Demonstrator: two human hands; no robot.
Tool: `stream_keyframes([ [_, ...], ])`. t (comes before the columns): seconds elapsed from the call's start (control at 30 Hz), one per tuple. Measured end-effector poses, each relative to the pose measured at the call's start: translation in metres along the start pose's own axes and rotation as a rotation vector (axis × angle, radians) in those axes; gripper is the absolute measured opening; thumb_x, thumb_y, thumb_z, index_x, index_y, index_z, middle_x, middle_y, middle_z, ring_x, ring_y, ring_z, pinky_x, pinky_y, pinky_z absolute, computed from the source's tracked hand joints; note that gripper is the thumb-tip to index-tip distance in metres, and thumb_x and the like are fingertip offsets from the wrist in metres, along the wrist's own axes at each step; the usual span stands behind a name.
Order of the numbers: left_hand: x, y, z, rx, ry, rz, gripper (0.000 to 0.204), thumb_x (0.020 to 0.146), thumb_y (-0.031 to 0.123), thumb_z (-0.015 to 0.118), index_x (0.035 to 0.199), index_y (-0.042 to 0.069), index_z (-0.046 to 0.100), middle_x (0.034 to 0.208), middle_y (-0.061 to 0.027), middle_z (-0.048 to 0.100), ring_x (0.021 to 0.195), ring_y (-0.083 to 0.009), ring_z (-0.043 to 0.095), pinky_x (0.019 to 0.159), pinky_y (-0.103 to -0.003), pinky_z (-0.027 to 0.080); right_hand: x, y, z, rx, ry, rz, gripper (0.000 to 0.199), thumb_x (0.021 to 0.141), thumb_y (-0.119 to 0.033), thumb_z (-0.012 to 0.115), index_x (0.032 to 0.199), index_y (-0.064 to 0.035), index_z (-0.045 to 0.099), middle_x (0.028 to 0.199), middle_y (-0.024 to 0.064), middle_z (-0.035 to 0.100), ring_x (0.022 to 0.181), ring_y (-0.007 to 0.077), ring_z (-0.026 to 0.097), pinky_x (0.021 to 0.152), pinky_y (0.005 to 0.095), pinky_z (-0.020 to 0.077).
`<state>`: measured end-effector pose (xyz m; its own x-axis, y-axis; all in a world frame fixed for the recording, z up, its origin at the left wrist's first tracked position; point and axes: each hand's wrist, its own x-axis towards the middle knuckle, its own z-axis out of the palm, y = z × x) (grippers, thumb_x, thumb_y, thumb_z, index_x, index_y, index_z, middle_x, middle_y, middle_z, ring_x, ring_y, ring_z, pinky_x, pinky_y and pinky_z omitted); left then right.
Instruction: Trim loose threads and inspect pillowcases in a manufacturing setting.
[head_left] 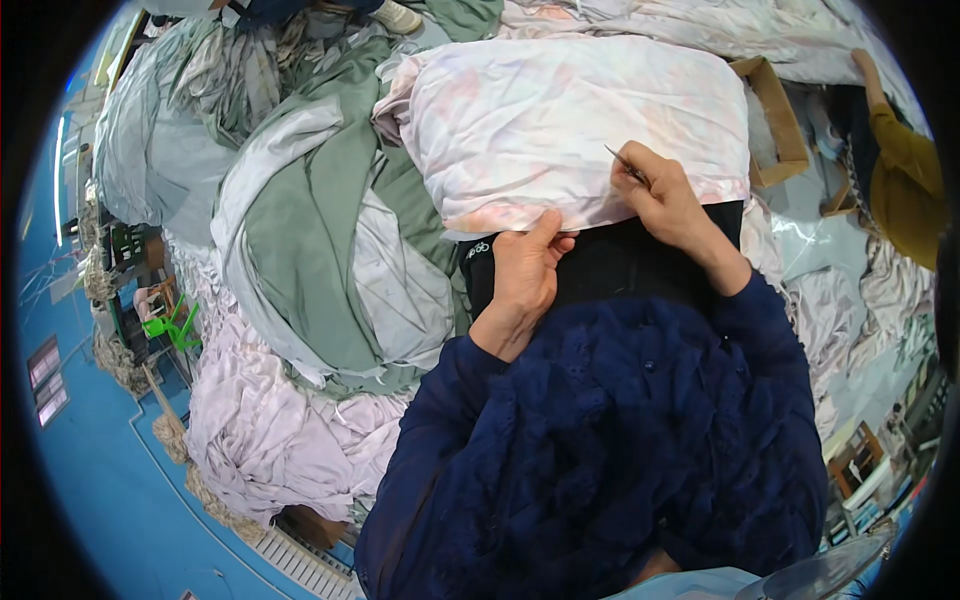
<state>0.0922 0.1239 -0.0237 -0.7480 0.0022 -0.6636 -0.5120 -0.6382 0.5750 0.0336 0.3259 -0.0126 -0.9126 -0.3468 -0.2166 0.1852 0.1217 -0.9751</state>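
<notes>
Left hand (525, 275): pinching the near edge of the printed cloth (570, 120), thumb on top; the fingers beneath are partly hidden.
Right hand (668, 200): clenched round a slim dark metal tool (622, 162), over the right part of the cloth's near edge; can't tell if the knuckles touch the fabric.
Navy garment (600, 430): worn by the person, fills the near middle, sleeves down to both wrists.
Blue floor (100, 490): left side, bending along the rim.
Printed cloth position: centre far, spread just beyond both hands, white with faint pink and orange patches, creased, left end bunched.
Green-and-white heap (310, 220): left of the cloth, folded over itself in loose swags.
Pale lilac heap (285, 420): near left, below the green one, crumpled.
Black fabric (620, 265): between cloth and navy garment, small pale lettering at its left.
Co-worker's mustard sleeve (905, 190): far right, arm reaching to pale fabric (790, 40).
Cardboard box (778, 170): open, just right of the cloth.
Green plastic chair (175, 322): left, beyond the lilac heap.
Metal tool: smallest item, pointed tip aimed far and left.
</notes>
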Motion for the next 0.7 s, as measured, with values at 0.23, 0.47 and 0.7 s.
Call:
stream_keyframes([
  [0.23,0.001,-0.002,-0.004,0.006,-0.002,0.007,0.014,0.09,0.008,0.066,0.101,0.001,0.062,0.092,-0.0071,0.066,0.078,-0.017,0.063,0.065,-0.029,0.052,-0.011,0.003,-0.053,-0.651,0.347,-0.33,0.006,0.088,0.0,0.055,0.092,-0.0037,0.054,0.066,0.0109,0.051,0.054,0.0233,0.052,0.052,0.0328,0.0411],
  [0.47,-0.002,0.0,-0.001,-0.025,0.0,-0.006,0.015,0.09,0.009,0.065,0.104,0.004,0.061,0.097,-0.0045,0.065,0.084,-0.0162,0.061,0.071,-0.033,0.051,-0.003,0.012,-0.111,0.279,0.851,-0.395,0.011,0.095,-0.01,0.056,0.087,-0.0025,0.057,0.069,-0.0012,0.052,0.057,0.0065,0.044,0.05,0.02,0.0326],
  [0.7,0.001,-0.002,-0.006,-0.005,-0.014,0.011,0.02,0.091,0.011,0.065,0.109,0.005,0.059,0.1,-0.0038,0.064,0.087,-0.0159,0.061,0.072,-0.032,0.051,-0.006,-0.017,-0.059,0.117,0.546,-0.175,0.017,0.094,-0.019,0.062,0.086,-0.0043,0.066,0.071,-0.0033,0.058,0.055,0.001,0.042,0.049,0.0179,0.0302],
])
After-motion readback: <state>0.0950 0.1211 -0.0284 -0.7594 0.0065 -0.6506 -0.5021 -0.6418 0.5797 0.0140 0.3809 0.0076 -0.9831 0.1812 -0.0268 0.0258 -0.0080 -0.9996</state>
